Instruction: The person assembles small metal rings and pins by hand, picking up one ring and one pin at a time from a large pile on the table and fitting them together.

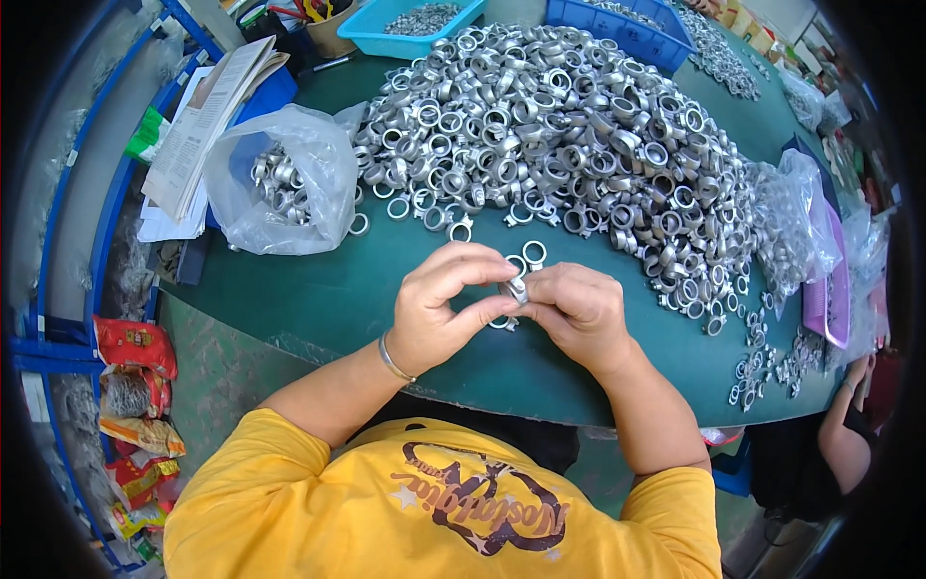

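Between both hands, over the near side of the green table (280,299), is a small silver metal ring part (518,288). My left hand (442,294), with a bangle on its wrist, pinches the part from the left with thumb and fingertips. From the right my right hand (582,311) grips it between thumb and bent forefinger; the fingertips hide some of it. Just beyond the hands lies a loose ring part (533,253), with others partly hidden close by. A large heap of similar ring parts (550,125) covers the middle of the table.
Left of the heap stands an open clear plastic bag (323,183) with ring parts inside. Light blue (371,41) and dark blue (675,50) bins sit at the back. At right are a purple basket (831,289), smaller rings (757,372) and another person's arm (841,439).
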`<state>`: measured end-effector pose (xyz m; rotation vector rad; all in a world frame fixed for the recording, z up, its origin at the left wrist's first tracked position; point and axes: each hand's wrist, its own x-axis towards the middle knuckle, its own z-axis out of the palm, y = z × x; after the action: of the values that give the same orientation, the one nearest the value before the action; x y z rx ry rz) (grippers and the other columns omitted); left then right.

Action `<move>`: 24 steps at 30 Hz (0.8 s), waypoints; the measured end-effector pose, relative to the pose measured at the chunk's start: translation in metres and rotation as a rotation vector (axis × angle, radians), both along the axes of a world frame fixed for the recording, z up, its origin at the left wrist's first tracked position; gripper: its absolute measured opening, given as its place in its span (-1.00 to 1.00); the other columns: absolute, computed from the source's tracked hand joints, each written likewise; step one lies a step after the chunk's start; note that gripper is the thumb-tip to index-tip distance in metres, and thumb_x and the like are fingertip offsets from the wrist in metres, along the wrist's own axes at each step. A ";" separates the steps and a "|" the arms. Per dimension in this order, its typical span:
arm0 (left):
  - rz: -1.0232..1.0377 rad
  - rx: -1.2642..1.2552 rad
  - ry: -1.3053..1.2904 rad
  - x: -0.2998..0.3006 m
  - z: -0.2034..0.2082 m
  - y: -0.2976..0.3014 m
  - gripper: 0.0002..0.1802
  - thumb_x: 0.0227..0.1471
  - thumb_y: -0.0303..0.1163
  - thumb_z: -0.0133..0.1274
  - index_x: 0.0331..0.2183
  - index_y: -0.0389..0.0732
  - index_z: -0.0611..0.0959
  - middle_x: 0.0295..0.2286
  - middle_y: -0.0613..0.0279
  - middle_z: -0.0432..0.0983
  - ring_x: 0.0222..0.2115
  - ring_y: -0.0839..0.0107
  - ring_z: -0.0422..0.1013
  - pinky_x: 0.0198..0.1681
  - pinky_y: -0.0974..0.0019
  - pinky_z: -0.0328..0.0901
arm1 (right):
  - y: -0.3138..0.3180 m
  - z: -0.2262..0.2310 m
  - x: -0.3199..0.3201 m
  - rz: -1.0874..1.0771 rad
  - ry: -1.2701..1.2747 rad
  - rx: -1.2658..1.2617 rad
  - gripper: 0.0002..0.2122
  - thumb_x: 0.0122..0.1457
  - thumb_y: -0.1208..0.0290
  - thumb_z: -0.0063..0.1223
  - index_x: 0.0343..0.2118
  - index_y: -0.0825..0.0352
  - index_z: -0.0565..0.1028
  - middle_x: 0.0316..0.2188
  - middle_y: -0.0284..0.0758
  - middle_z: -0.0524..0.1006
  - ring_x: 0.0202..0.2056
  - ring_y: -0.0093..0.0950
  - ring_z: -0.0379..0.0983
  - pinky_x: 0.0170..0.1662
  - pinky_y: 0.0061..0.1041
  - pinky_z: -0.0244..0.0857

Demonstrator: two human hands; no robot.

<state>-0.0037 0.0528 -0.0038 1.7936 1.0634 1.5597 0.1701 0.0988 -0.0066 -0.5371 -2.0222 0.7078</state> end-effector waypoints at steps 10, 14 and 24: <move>0.559 0.340 0.403 -0.043 0.030 -0.004 -0.77 -0.33 -0.66 0.20 -0.45 -0.31 0.59 -0.49 0.18 0.51 -0.49 0.42 0.42 -0.41 0.42 0.31 | 0.014 0.004 0.014 -0.296 -0.155 -0.015 -0.90 -0.11 0.64 0.07 -0.49 0.32 0.48 -0.54 -0.27 0.44 -0.49 -0.30 0.42 -0.43 -0.42 0.31; 0.976 0.124 0.526 -0.122 0.052 0.018 -0.70 -0.23 -0.56 0.16 -0.31 -0.29 0.57 -0.35 0.19 0.43 -0.51 0.46 0.36 -0.44 0.44 0.29 | 0.019 -0.002 0.012 -0.393 -0.262 -0.012 -0.87 -0.08 0.62 0.01 -0.42 0.31 0.50 -0.47 -0.27 0.44 -0.39 -0.28 0.40 -0.35 -0.40 0.30; 0.113 -0.334 0.085 0.003 0.013 0.016 -0.68 -0.16 -0.50 0.17 -0.28 -0.27 0.49 -0.46 0.30 0.41 -0.57 0.62 0.34 -0.52 0.57 0.26 | 0.013 0.005 0.014 -0.206 -0.171 -0.287 -0.80 -0.14 0.62 0.16 -0.39 0.35 0.45 -0.45 -0.30 0.44 -0.48 -0.44 0.39 -0.40 -0.52 0.31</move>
<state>-0.0007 0.0684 0.0095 1.6051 1.3953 1.2851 0.1836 0.1118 -0.0018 -0.9886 -1.9937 0.8541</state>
